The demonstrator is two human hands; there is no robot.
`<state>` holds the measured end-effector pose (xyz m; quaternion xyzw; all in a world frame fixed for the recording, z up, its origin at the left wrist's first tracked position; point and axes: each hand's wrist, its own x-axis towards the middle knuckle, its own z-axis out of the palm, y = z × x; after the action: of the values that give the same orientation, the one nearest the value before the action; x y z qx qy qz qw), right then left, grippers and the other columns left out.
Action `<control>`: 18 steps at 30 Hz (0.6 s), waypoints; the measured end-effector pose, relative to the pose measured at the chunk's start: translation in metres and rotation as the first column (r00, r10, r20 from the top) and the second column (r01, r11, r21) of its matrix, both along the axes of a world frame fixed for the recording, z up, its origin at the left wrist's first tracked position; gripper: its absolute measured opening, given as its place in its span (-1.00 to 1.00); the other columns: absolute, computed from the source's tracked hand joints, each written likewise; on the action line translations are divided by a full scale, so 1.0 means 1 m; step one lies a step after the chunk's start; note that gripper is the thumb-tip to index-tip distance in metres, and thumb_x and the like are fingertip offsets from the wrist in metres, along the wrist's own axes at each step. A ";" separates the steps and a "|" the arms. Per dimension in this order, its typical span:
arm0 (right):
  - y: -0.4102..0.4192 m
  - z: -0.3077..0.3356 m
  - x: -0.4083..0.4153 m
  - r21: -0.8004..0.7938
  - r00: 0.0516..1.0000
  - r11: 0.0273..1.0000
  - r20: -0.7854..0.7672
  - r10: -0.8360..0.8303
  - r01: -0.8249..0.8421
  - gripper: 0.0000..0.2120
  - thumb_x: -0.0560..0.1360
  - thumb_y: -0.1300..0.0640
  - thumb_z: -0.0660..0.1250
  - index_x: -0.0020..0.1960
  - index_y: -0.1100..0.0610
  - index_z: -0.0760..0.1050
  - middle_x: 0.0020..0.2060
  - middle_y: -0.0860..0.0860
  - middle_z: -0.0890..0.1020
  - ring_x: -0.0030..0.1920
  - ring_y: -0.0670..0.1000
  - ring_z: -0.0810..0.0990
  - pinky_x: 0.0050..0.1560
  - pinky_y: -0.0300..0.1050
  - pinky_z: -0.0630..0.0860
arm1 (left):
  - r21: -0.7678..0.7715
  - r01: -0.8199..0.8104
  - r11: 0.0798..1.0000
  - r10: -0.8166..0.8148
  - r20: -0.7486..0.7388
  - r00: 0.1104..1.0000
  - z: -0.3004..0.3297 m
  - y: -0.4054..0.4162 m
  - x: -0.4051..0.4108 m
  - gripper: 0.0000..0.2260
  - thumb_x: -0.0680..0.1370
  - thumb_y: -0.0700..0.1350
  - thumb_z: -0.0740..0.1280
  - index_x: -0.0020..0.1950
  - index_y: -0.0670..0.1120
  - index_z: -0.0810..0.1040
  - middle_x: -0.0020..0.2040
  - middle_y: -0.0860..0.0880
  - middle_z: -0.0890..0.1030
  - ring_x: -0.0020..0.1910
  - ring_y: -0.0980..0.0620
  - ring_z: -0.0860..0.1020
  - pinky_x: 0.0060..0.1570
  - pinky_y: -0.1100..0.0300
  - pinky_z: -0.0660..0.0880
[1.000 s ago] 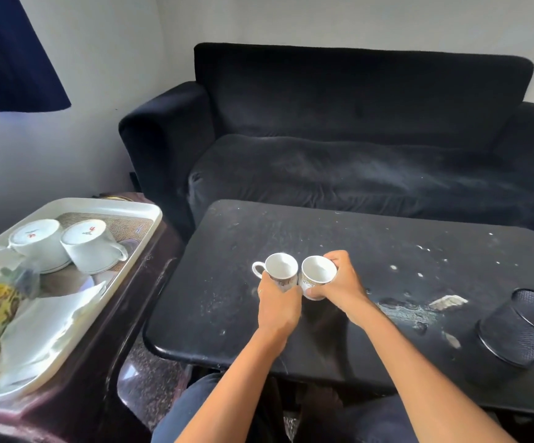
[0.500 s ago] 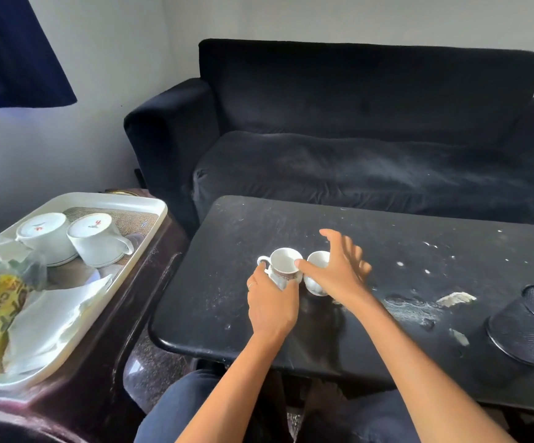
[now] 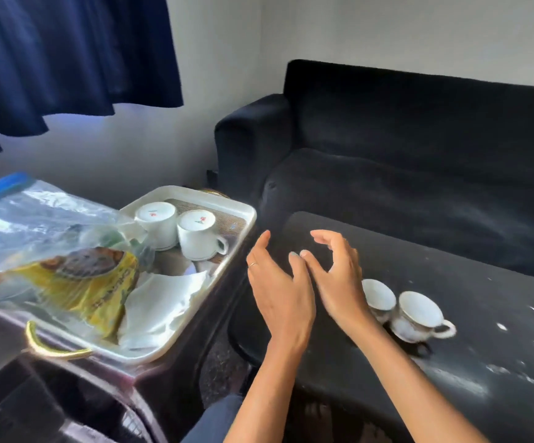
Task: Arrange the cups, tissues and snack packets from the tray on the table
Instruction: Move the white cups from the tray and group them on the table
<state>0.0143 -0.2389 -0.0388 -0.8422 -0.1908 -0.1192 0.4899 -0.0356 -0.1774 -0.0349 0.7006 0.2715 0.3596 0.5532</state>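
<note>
I see both hands raised above the near-left end of the black tabletop point(image 3: 450, 282), and neither has hold of anything. The left grip point(image 3: 278, 282) is loose, fingers spread and lightly bent, a thin ring on one finger. The right grip point(image 3: 335, 276) is just beside it, nearly touching, fingers curved and apart around nothing.

Two small cups point(image 3: 399, 310) stand upright on the tabletop just right of the right grip, side by side and about touching; the nearer one is partly hidden behind the right wrist, the other shows its handle pointing right.

To the left of the left grip sits the tray point(image 3: 243, 215) on a dark side stand. Two white cups point(image 3: 179, 230) rest upside down at its far end, white tissues point(image 3: 163, 302) lie nearer, and a yellow snack packet point(image 3: 99, 282) inside a clear plastic bag point(image 3: 35, 225) is farthest left.
</note>
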 end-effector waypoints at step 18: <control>0.180 0.007 0.033 -0.260 0.889 0.873 -0.327 0.322 -0.412 -0.41 0.28 -0.07 0.49 0.20 0.02 0.32 0.10 -0.04 0.56 0.11 0.00 0.54 0.05 -0.12 0.47 | -0.751 -0.166 0.639 0.393 0.133 0.910 0.012 0.097 0.005 -0.62 0.63 -0.01 0.06 0.45 0.05 0.32 0.17 0.16 0.43 0.18 0.14 0.43 0.16 0.24 0.32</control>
<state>0.0476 -0.0589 -0.0322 -0.8668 -0.2961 0.1268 0.3808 -0.0302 -0.0800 -0.0233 0.3135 0.4150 0.4009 0.7541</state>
